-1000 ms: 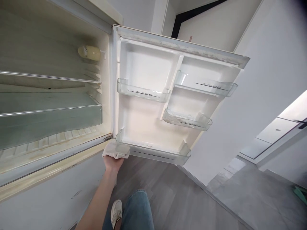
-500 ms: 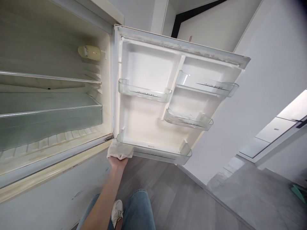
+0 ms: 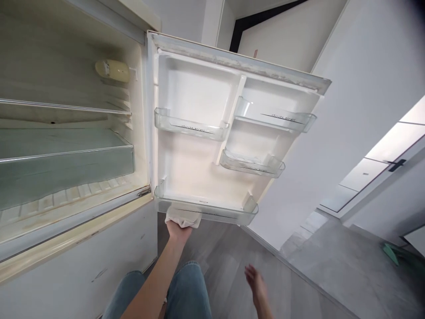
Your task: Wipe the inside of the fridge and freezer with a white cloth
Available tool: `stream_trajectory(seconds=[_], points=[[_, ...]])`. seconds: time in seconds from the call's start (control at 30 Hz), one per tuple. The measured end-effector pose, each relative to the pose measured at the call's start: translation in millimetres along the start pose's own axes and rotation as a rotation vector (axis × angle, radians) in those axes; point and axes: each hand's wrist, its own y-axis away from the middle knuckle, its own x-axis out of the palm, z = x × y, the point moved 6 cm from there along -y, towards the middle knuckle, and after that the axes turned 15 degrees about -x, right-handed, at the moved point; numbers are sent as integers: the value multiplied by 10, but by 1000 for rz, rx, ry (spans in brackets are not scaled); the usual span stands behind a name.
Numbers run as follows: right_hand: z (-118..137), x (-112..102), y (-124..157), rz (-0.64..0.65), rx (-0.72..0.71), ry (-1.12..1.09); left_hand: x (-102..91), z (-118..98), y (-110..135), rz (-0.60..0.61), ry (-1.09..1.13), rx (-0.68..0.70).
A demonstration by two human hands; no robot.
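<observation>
My left hand (image 3: 179, 232) is closed on a white cloth (image 3: 182, 216), pressed up against the underside of the clear bottom door bin (image 3: 229, 215). Part of the cloth shows through the see-through plastic. That bin belongs to an open fridge door (image 3: 195, 166), whose inner side faces me. Low on the right, my right hand (image 3: 256, 285) hangs above the floor, apart from the door, with its fingers stretched out and nothing in them.
Left of the door stands the fridge compartment (image 3: 141, 133) with glass shelves and a greenish drawer (image 3: 83, 166). More door bins (image 3: 192, 126) sit higher up. A white wall (image 3: 332, 146) rises on the right. My knees (image 3: 189, 288) are below, over grey flooring (image 3: 226, 261).
My left hand and the cloth have slid right along the bottom bin, away from the hinge side. My right hand has come into view from below. The view has shifted slightly right.
</observation>
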Motion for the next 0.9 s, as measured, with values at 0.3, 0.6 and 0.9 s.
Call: stream_trajectory(seconds=[0.3, 0.6, 0.9], points=[[926, 708, -569, 108, -220, -172, 328, 893, -183, 84, -41, -189], [-659, -353, 286, -51, 83, -49, 530, 2022, -444, 86, -95, -468], [-906, -618, 423, -8, 229, -95, 184, 2502, -62, 43, -154, -695]])
